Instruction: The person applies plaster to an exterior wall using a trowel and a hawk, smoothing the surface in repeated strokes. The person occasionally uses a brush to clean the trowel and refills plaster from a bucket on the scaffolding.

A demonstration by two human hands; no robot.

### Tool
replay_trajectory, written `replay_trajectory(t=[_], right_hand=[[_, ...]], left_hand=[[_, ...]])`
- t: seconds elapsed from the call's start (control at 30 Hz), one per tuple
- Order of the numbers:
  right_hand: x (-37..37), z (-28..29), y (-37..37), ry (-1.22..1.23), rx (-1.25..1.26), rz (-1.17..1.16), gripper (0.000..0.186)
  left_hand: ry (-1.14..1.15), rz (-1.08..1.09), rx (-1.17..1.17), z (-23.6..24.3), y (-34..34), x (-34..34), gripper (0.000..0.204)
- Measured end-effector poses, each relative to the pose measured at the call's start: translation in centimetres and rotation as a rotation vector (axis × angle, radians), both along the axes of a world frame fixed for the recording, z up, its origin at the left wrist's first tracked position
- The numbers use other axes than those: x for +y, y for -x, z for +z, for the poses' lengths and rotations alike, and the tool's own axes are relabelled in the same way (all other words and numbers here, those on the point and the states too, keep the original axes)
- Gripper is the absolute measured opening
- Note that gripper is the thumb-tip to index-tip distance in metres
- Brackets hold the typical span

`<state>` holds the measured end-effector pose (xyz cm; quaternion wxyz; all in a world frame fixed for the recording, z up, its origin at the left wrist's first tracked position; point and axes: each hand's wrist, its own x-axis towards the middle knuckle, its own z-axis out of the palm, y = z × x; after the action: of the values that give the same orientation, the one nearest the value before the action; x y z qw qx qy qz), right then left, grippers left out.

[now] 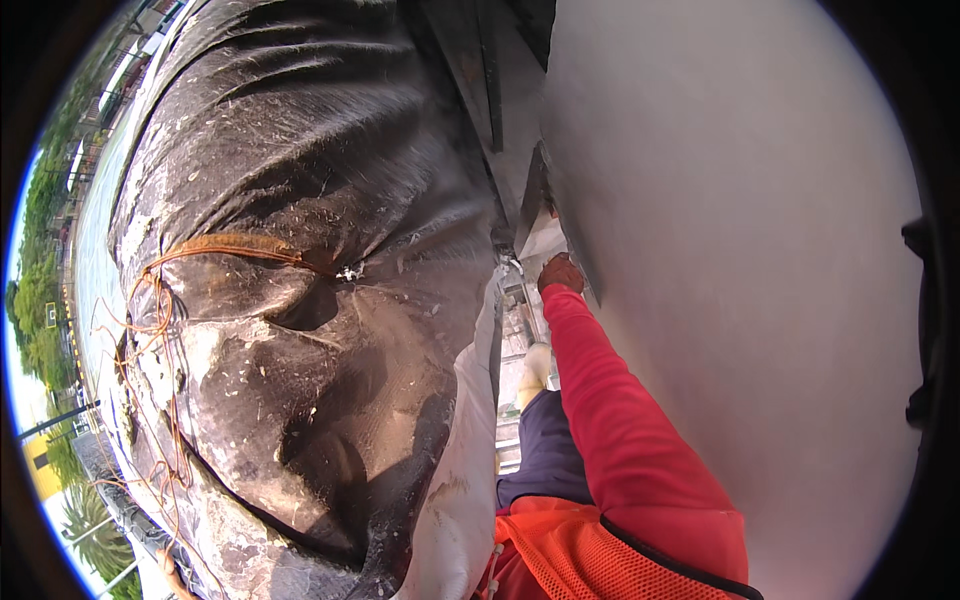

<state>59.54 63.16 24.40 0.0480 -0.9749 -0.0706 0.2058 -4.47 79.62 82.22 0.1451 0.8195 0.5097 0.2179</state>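
You look down from a height, standing on what seems to be a scaffold walkway (515,330) glimpsed far below between two surfaces. Your right hand (560,272), in a dark red glove at the end of a red sleeve (620,400), reaches toward twelve o'clock and presses against the lower edge of a smooth pale wall (740,250) that fills the view from one to five o'clock. The fingers are curled at the wall's edge; whether they grip anything there cannot be told. Your left hand is out of view. From seven to eleven o'clock hangs a wrinkled black tarp (300,200), dusty, bound with orange cord (220,245). Your foot in a pale shoe (535,370) shows at six o'clock. The step in hand looks like steadying or feeling along the wall's edge; any next move calls for secure footing and a firm hold.
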Motion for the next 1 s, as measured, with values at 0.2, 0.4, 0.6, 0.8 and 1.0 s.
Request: replay_trajectory(t=[0.2, 0.4, 0.6, 0.8, 1.0], right_hand=[[2.7, 0.9, -2.0, -0.091, -0.049, -0.011, 0.026], [4.3, 6.0, -3.3, -0.132, -0.09, -0.032, 0.042], [4.3, 11.2, -3.3, -0.237, -0.141, -0.054, 0.044], [2.4, 15.3, -1.2, -0.294, -0.205, -0.096, 0.044], [-1.5, 18.9, 2.3, -0.372, -0.319, -0.102, 0.046]], left_hand=[[0.01, 0.015, 0.011, 0.3, 0.2, 0.4, 0.086], [-0.001, -0.026, 0.006, -0.1, 0.5, 1.4, 0.083], [-0.035, -0.106, -0.037, -1.0, 3.1, 3.0, 0.08], [-0.116, -0.193, -0.063, -1.3, 0.9, 2.4, 0.078], [-0.051, -0.208, -0.13, 0.8, -7.8, -2.7, 0.088]])
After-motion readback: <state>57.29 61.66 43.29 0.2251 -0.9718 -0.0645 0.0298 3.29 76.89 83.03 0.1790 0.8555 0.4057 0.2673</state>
